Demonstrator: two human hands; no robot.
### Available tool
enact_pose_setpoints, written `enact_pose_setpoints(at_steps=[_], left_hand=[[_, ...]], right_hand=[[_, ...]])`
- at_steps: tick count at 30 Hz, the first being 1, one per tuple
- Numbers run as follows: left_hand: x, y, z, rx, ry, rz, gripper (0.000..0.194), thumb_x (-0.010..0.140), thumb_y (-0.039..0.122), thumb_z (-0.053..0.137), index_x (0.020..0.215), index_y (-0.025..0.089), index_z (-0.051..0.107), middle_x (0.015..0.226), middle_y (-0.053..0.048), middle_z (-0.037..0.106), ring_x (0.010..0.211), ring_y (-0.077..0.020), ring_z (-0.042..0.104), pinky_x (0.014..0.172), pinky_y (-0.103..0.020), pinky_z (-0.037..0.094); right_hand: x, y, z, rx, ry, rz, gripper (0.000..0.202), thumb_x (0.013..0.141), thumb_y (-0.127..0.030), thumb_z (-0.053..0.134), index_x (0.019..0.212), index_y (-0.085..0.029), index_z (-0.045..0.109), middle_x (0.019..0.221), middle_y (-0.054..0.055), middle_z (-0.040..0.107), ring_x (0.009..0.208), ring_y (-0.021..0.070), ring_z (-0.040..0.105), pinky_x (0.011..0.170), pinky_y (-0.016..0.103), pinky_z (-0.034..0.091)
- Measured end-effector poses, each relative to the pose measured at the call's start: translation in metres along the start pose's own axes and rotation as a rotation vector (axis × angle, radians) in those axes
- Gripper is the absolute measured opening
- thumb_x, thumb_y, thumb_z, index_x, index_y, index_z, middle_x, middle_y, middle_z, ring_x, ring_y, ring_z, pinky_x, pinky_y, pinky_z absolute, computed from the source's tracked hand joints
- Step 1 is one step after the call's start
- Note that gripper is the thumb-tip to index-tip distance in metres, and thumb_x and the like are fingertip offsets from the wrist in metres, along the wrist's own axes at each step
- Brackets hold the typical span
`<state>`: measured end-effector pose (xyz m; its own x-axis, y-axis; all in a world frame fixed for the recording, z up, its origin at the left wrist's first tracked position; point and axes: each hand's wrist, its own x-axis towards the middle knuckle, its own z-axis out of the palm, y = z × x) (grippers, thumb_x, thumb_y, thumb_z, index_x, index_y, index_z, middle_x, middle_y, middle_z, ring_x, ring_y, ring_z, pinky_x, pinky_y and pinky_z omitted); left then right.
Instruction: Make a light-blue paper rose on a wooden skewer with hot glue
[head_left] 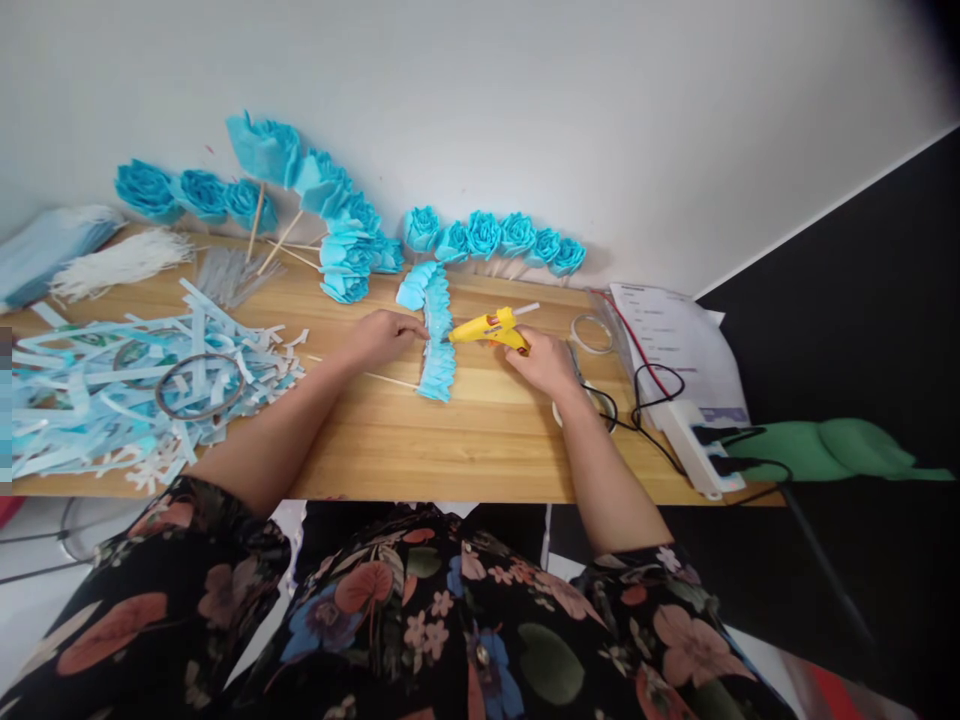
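Note:
My left hand rests at the left edge of a ruffled blue paper strip, its fingertips pinching that edge. The strip lies lengthwise on the table and curls to the left at its far end. My right hand is wrapped round the handle of a yellow glue gun. The gun's nozzle points left and meets the strip close to my left fingertips, and a pale glue stick juts from its back. A thin wooden stick lies beside the strip, its right end reaching the near part.
Finished blue paper flowers on sticks line the wall. Blue and white paper scraps pile up at left, with a ring on top. At right are a tape roll, printed sheets, a power strip and black cords.

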<state>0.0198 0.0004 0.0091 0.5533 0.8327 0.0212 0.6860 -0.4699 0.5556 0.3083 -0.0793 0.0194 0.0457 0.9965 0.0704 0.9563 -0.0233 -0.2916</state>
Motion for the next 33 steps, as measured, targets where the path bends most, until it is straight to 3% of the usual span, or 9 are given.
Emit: enact_pose_setpoints(at_steps=[4,11,19,22,27,33], left_hand=[[0.000,-0.001,0.002,0.041,0.004,0.057,0.042,0.085,0.020,0.045,0.104,0.025,0.082,0.111,0.000,0.079,0.096,-0.0218,0.073,0.085,-0.027,0.053],[-0.001,-0.001,0.005,0.092,0.019,0.072,0.040,0.086,0.019,0.047,0.102,0.028,0.083,0.110,0.002,0.079,0.097,-0.0216,0.073,0.084,-0.027,0.053],[-0.001,0.000,0.001,-0.026,0.033,-0.003,0.041,0.084,0.016,0.049,0.104,0.024,0.083,0.105,-0.001,0.080,0.085,-0.0207,0.073,0.078,-0.026,0.052],[-0.001,0.000,0.001,-0.069,0.072,-0.028,0.042,0.084,0.015,0.048,0.106,0.021,0.083,0.107,-0.003,0.080,0.083,-0.0204,0.072,0.079,-0.027,0.052],[-0.001,0.002,0.006,0.089,0.078,0.023,0.041,0.086,0.016,0.049,0.109,0.024,0.082,0.111,-0.003,0.079,0.092,-0.0233,0.074,0.082,-0.029,0.053],[-0.001,0.002,0.007,0.122,0.080,0.034,0.040,0.087,0.016,0.049,0.106,0.026,0.083,0.111,-0.003,0.079,0.095,-0.0238,0.074,0.083,-0.030,0.053]], right_hand=[[0.000,0.001,0.001,0.027,0.012,-0.005,0.029,0.084,-0.035,0.058,0.106,-0.025,0.076,0.083,0.004,0.075,0.069,0.0205,0.062,0.060,0.029,0.031],[0.004,0.010,0.009,0.203,0.223,0.019,0.030,0.086,-0.038,0.056,0.102,-0.020,0.073,0.079,0.004,0.072,0.069,0.0185,0.060,0.062,0.027,0.035],[0.001,0.001,0.004,-0.049,0.027,0.009,0.030,0.088,-0.036,0.056,0.108,-0.025,0.075,0.088,0.006,0.077,0.071,0.0211,0.062,0.060,0.029,0.027],[0.002,0.002,0.005,-0.048,0.027,0.011,0.029,0.088,-0.037,0.056,0.106,-0.025,0.075,0.086,0.007,0.077,0.070,0.0213,0.062,0.060,0.030,0.027],[0.001,0.001,0.004,-0.004,0.042,0.013,0.027,0.086,-0.035,0.057,0.104,-0.025,0.075,0.085,0.006,0.077,0.069,0.0209,0.062,0.059,0.030,0.027],[0.002,0.002,0.004,0.158,0.181,0.061,0.027,0.087,-0.038,0.057,0.103,-0.022,0.072,0.082,0.005,0.074,0.069,0.0191,0.061,0.062,0.028,0.034]])
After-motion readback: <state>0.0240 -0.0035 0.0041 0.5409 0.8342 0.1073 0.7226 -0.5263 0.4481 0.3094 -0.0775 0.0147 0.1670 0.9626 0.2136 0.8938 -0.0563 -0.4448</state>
